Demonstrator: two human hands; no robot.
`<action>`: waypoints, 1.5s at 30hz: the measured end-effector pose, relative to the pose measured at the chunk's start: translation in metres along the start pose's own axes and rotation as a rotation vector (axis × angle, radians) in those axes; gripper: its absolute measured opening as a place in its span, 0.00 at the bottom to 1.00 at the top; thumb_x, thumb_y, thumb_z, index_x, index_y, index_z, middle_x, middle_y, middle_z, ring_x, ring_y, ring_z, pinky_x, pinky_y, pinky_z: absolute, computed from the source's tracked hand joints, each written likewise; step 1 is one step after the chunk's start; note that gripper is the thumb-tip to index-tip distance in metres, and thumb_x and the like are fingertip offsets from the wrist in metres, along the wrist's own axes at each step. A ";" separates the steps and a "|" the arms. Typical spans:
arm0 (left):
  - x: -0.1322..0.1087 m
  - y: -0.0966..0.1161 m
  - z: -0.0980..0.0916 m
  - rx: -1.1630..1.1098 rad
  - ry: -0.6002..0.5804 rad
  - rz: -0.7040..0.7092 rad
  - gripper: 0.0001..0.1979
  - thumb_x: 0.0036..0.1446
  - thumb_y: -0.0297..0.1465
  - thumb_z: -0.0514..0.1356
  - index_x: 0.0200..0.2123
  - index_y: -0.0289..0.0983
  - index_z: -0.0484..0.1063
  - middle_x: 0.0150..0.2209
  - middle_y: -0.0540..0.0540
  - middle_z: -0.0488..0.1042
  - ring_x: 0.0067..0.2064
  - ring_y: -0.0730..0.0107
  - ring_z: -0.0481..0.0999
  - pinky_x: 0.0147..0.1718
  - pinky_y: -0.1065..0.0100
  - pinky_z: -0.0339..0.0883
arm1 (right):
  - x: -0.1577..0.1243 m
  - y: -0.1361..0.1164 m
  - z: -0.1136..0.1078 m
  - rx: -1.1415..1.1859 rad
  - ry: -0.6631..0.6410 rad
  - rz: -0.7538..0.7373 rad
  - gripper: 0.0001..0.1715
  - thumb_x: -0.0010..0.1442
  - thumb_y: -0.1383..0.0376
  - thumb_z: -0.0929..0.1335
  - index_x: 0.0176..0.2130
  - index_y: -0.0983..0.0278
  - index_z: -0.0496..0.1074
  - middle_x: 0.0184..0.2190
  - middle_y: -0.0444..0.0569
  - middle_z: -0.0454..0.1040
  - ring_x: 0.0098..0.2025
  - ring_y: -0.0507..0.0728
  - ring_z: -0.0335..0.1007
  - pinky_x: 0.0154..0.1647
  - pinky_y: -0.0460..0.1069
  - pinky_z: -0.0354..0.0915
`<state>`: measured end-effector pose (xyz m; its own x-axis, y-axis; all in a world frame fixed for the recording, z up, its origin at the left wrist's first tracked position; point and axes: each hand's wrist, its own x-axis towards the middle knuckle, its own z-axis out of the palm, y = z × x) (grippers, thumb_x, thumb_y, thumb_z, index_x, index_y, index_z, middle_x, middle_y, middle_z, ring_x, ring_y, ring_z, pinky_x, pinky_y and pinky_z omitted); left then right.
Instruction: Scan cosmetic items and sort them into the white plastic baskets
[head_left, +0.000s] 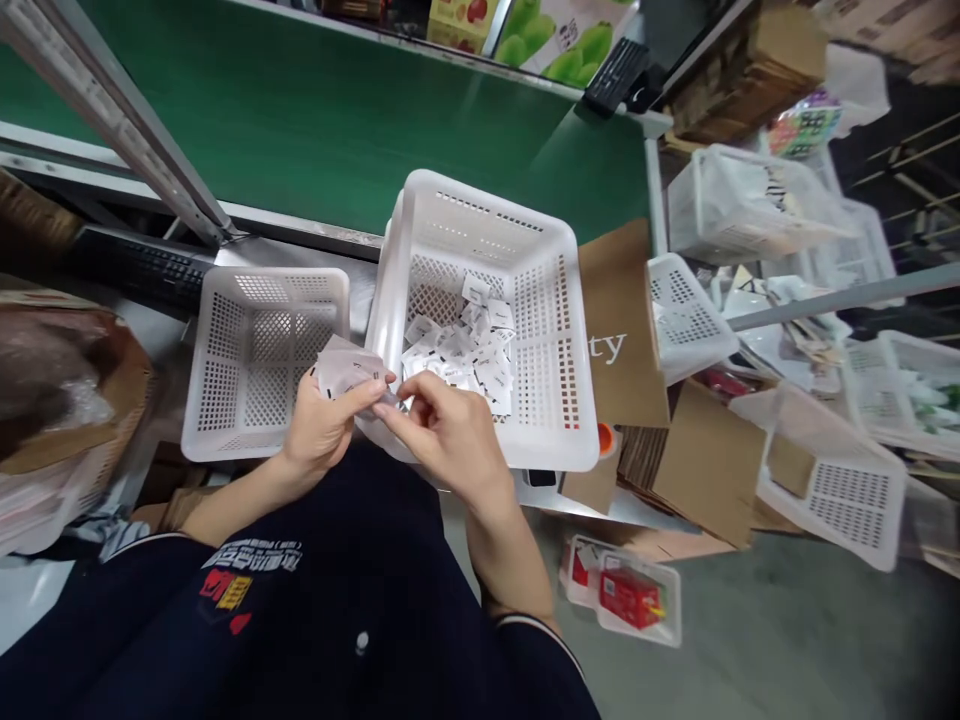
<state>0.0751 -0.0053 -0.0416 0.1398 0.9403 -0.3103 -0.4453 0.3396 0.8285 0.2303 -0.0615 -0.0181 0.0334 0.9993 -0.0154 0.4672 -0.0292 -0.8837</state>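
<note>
My left hand [322, 420] is closed around several small white printed packets [349, 367], with the thumb across them. Close against it, my right hand [450, 430] pinches at the right end of this bunch, its fingers curled. What lies between those fingertips is partly hidden, though it looks like the edge of a packet. Both hands are over the near left rim of a large white plastic basket [581, 380]. Inside that basket lies a loose pile of similar white packets [472, 350]. A smaller white basket [196, 370] stands left of my hands, with nothing seen in it.
A green conveyor belt [315, 130] runs behind the baskets. A metal post [127, 120] slants down at the left, near a black keyboard [139, 265]. Cardboard sheets [622, 320] stand to the right. A clear bin with red packs [637, 600] is on the floor.
</note>
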 end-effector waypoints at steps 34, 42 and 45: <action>0.014 -0.002 -0.014 -0.035 -0.121 0.094 0.14 0.47 0.36 0.83 0.30 0.37 0.85 0.32 0.46 0.83 0.34 0.71 0.82 0.35 0.74 0.77 | 0.013 -0.006 0.011 0.024 0.034 -0.041 0.07 0.70 0.59 0.74 0.41 0.60 0.75 0.24 0.38 0.71 0.26 0.50 0.66 0.31 0.48 0.61; 0.018 -0.010 -0.026 -0.116 0.063 0.106 0.23 0.53 0.50 0.79 0.31 0.36 0.83 0.29 0.47 0.78 0.29 0.70 0.76 0.33 0.68 0.75 | 0.012 0.007 -0.017 0.038 0.122 0.048 0.11 0.70 0.58 0.74 0.38 0.61 0.74 0.24 0.38 0.68 0.26 0.50 0.64 0.29 0.47 0.61; 0.017 -0.012 -0.028 -0.031 0.015 0.187 0.22 0.58 0.49 0.77 0.32 0.35 0.82 0.29 0.47 0.77 0.31 0.71 0.75 0.34 0.70 0.71 | 0.007 0.005 -0.021 0.077 0.167 0.072 0.17 0.66 0.58 0.77 0.50 0.59 0.74 0.26 0.37 0.72 0.27 0.51 0.68 0.31 0.47 0.65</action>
<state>0.0585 0.0057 -0.0697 0.0393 0.9865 -0.1592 -0.4892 0.1579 0.8578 0.2513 -0.0554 -0.0129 0.2136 0.9769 -0.0079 0.3891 -0.0925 -0.9165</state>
